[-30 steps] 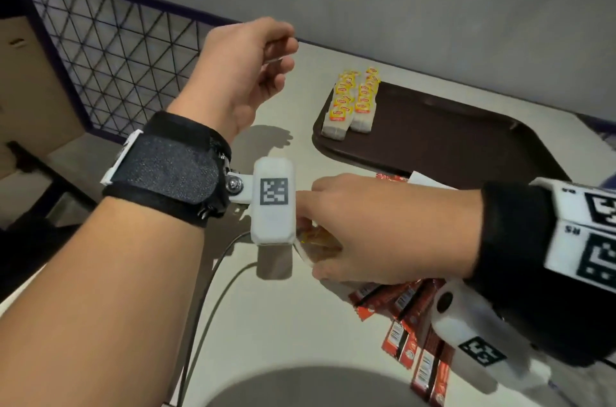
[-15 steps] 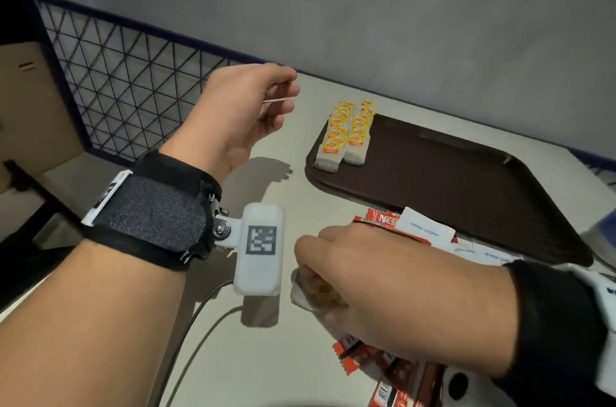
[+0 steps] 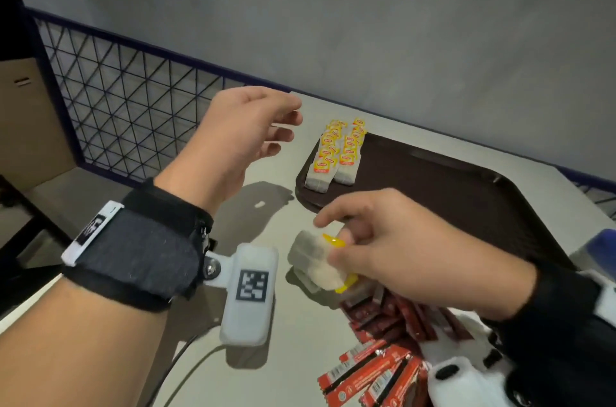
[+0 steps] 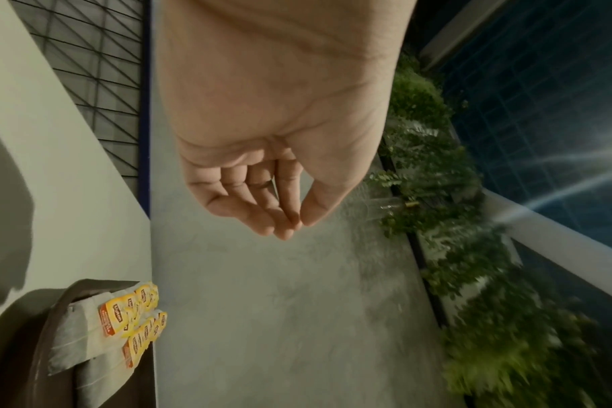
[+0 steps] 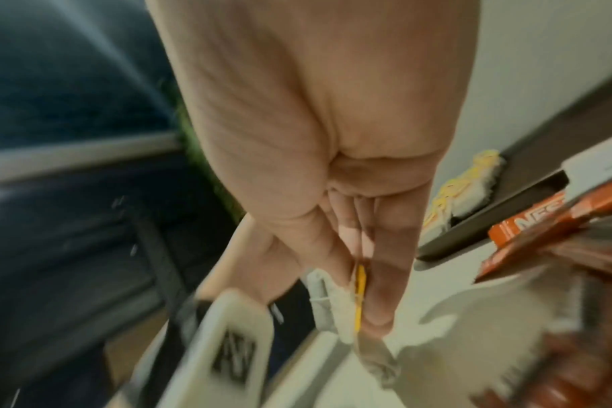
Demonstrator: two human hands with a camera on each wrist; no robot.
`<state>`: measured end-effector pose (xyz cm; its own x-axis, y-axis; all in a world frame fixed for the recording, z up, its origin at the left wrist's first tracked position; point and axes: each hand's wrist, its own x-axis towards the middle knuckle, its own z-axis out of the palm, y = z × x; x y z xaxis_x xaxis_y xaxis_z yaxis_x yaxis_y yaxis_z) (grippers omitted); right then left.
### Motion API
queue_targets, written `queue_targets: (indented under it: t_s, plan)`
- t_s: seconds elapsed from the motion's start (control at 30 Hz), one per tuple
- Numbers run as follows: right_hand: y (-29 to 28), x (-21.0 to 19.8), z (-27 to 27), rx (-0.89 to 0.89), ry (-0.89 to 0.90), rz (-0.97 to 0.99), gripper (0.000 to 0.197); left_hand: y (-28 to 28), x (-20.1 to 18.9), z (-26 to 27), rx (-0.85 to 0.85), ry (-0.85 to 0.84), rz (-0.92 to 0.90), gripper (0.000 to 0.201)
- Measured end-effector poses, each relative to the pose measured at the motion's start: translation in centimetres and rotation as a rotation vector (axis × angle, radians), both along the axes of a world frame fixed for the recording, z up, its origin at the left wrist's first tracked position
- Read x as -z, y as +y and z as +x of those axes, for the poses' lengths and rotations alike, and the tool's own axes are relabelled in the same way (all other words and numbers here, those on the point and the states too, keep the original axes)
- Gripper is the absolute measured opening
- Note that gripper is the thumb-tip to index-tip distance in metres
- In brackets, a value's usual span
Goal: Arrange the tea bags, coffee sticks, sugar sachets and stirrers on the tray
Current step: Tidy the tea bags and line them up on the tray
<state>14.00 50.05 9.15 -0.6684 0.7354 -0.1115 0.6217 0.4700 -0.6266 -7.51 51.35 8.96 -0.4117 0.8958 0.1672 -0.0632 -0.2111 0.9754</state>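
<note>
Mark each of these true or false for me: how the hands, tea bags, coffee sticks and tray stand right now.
1. The right hand holds tea bags. True.
2. The left hand holds a stirrer. False: its grip is empty, fingers loosely curled.
3. Two rows of tea bags lie on the tray. True.
4. The coffee sticks are on the tray. False: they lie on the table, nearer the person than the tray.

Left hand (image 4: 280,154) hangs in the air, fingers (image 4: 262,218) loosely curled, holding nothing. Two rows of yellow-tagged tea bags (image 4: 123,325) lie on the brown tray (image 4: 28,359), lower left. Wire mesh panel (image 4: 98,55) beyond.
</note>
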Motion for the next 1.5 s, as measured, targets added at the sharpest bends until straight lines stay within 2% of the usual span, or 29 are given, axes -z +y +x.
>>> queue_targets:
  t_s: [0.1, 0.17, 0.27, 0.4, 0.53, 0.67, 0.8, 0.97, 1.07, 1.2, 1.27, 1.37, 1.5]
  plan:
    - [1.0, -1.4, 1.3, 0.2, 0.346, -0.392, 0.03, -1.1, -1.0, 1.8, 0.103, 0.16, 0.1, 0.002]
    - [1.4, -2.4, 2.2, 0.287, 0.518, -0.505, 0.031, -2.1, -1.4, 3.3, 0.232, 0.266, 0.197, 0.012]
    - [2.0, -3.5, 3.3, 0.349, 0.697, -0.54, 0.032, -3.3, -1.4, 5.1, 0.354, 0.419, 0.237, 0.023]
    - [3.1, -4.2, 3.8, 0.371, 0.784, -0.493, 0.025, -3.1, -0.4, 6.5, 0.303, 0.595, 0.241, 0.032]
    - [3.5, -4.6, 3.8, 0.3, 0.712, -0.401, 0.005, -2.3, 0.3, 6.5, 0.252, 0.55, 0.285, 0.031]
    - [3.3, -4.9, 4.2, 0.21, 0.744, -0.443, 0.022, -1.9, 0.6, 6.7, 0.273, 0.435, 0.325, 0.023]
    - [3.1, -4.8, 4.7, 0.165, 0.782, -0.39, 0.008, -1.7, 0.8, 6.7, 0.296, 0.249, 0.284, 0.028]
    - [2.6, -3.9, 3.9, 0.186, 0.756, -0.101, 0.011, -1.6, 0.6, 7.1, 0.33, 0.088, 0.192, 0.019]
    - [2.8, -3.4, 4.0, 0.197, 0.66, 0.179, 0.012, -1.7, 0.4, 7.0, 0.341, 0.026, 0.164, 0.019]
    - [3.2, -3.1, 4.4, 0.205, 0.61, 0.388, 0.011, -1.8, 0.2, 6.6, 0.337, -0.024, 0.162, 0.032]
    - [3.5, -3.3, 4.7, 0.185, 0.623, 0.367, 0.011, -1.8, 0.1, 6.5, 0.326, -0.043, 0.159, 0.026]
    - [3.6, -4.1, 5.3, 0.09, 0.681, 0.231, 0.007, -1.8, -0.2, 6.5, 0.315, -0.048, 0.147, 0.013]
    - [3.4, -5.2, 6.2, 0.041, 0.695, 0.17, 0.007, -1.8, -0.4, 6.5, 0.296, -0.057, 0.135, 0.017]
